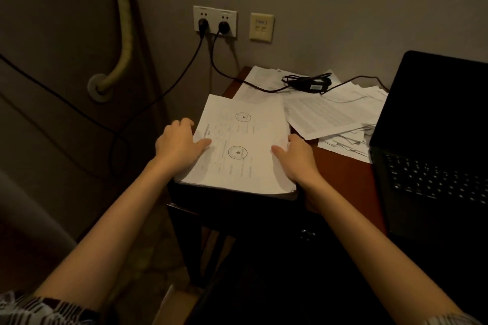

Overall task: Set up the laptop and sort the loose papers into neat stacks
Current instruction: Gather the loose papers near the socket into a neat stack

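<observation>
— Two hands frame one stack of papers (pixel 239 150) in the head view, the only view there is. Where does the stack lie from the fingers?

— Between them. The left hand (pixel 177 142) sits on the stack's left edge, fingers curled over the side and thumb flat on the top sheet. The right hand (pixel 295 159) presses the right edge, thumb on top, the other fingers hidden behind the sheets. Both hands are partly closed around the stack, neither spread wide nor fisted.

— Which hand is nearer?

— Both touch it, so neither leads. The squaring move, judged from this, turns on the two pushing inward toward each other.

— And its long axis?

— It runs away from the person toward the wall, tilted a little to the right. The near short edge hangs just over the front corner of the desk (pixel 340 166). The top sheet's two round stamps sit one behind the other along that axis.

— What else remains?

— The loose sheets (pixel 335 111) fan out behind and to the right, unsorted, with the power adapter (pixel 309 83) and its cable lying on them. The laptop (pixel 433 140) stands open at the right, screen dark. Sorting looks barely half done.
</observation>
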